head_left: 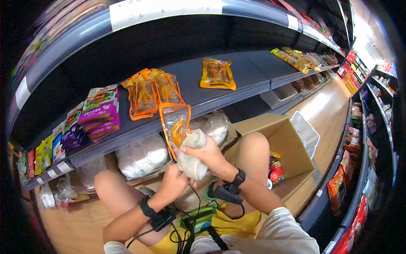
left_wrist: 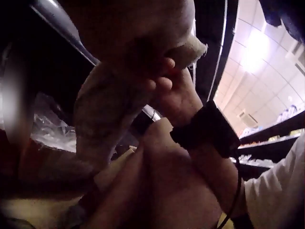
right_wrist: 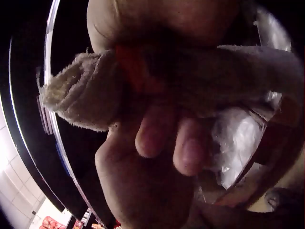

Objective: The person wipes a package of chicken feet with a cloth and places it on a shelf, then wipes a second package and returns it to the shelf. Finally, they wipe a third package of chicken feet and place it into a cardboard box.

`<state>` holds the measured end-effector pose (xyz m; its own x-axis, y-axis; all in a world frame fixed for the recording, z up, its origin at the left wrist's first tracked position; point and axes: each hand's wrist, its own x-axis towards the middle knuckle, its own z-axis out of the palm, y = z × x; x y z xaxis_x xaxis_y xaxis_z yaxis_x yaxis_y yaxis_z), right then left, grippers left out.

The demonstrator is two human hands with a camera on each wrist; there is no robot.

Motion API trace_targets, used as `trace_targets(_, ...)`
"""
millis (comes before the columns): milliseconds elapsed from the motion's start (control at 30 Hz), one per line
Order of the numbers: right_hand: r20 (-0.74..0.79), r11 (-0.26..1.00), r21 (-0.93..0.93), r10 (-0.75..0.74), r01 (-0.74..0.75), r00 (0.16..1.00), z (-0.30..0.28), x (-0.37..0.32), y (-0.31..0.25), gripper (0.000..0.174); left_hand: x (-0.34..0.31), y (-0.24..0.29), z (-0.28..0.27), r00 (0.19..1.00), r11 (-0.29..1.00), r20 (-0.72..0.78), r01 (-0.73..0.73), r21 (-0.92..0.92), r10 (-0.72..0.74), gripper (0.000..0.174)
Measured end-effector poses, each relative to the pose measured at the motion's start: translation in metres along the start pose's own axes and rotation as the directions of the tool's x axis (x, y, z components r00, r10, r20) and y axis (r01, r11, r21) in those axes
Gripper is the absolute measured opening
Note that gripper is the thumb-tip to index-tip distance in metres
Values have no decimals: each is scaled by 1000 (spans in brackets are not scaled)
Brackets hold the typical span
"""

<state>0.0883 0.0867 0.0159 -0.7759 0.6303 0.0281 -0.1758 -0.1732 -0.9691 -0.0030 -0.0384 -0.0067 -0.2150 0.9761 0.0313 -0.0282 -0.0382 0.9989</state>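
Note:
In the head view an orange-edged packet with a yellow-orange item inside stands upright in front of the shelf edge. My right hand grips a whitish cloth against the packet's lower right side, thumb across the cloth. Just below, my left hand has curled fingers at the packet's bottom corner and pinches it. The right wrist view shows the rolled cloth held in the right hand, with a bit of orange between the fingers. In the left wrist view the cloth hangs beside the hands.
Several orange packets lie on the shelf, with a single one farther right. Purple packets stand at the left. Plastic-wrapped goods sit below. An open cardboard box holding red-lidded items is at the right knee.

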Motion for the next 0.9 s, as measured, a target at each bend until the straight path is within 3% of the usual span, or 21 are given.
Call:
trace_targets(67, -10, 997, -57, -51, 51, 999, -3, 2, 4, 37, 2, -3, -2, 993, 983, -86, -61, 171, 77, 18)
trace_targets(100, -22, 995, -57, -83, 82, 996, -3, 3, 2, 36, 3, 9, -7, 997, 975, -62, 51, 217, -38, 19)
trace_targets(200, 2, 996, -32, -79, 79, 997, -10, 2, -20, 40, 12, 29, -23, 999, 906, 0, 38, 421, -42, 22)
trace_targets(233, 33, 995, -39, -94, 96, 995, -15, 2, -25, 41, 14, 35, -32, 996, 913, -1, 77, 401, -84, 29)
trace_targets(267, 59, 993, -47, -109, 112, 992, -20, 0, -29, 42, 13, 35, -37, 992, 962, -68, 122, 246, -108, 30)
trace_targets(300, 115, 999, -27, -18, 21, 993, -23, -4, -33, 46, 13, 40, -37, 987, 988, -120, 117, 99, -105, 29)
trace_targets(333, 191, 984, -164, -41, 74, 981, -23, -6, -32, 47, 12, 45, -36, 978, 993, -174, 105, -51, -112, 28)
trace_targets(400, 354, 894, -402, -48, 198, 934, -16, -8, -23, 48, 11, 45, -40, 975, 996, -204, 89, 1, -87, 24)
trace_targets(433, 374, 940, -333, 60, 73, 925, -10, -11, -19, 51, 11, 52, -36, 967, 994, -236, 105, 37, -94, 23)
trace_targets(467, 356, 955, -293, 78, 32, 931, -6, -13, -11, 50, 11, 56, -32, 958, 990, -271, 122, 72, -99, 22)
trace_targets(500, 341, 967, -255, 95, -5, 935, -2, -15, -4, 50, 13, 48, -28, 938, 994, -336, -58, 95, 87, 16)
trace_targets(633, 270, 979, -191, 120, -68, 955, 8, -18, -7, 40, 21, 32, -33, 800, 816, -417, -149, 559, 432, 19)
trace_targets(733, 301, 968, -251, 99, -21, 949, 1, -17, -15, 42, 21, 42, -29, 704, 738, -414, -234, 632, 577, 22)
trace_targets(767, 319, 961, -276, 84, 8, 944, -2, -18, -15, 43, 18, 45, -29, 707, 755, -437, -209, 621, 556, 21)
trace_targets(867, 172, 960, -257, -70, 114, 983, -10, -24, -10, 40, 25, 57, -45, 532, 816, -638, -205, 541, 557, 19)
trace_targets(900, 76, 977, -211, -9, 25, 997, -14, -30, -20, 34, 25, 58, -57, 534, 865, -686, -221, 451, 494, 20)
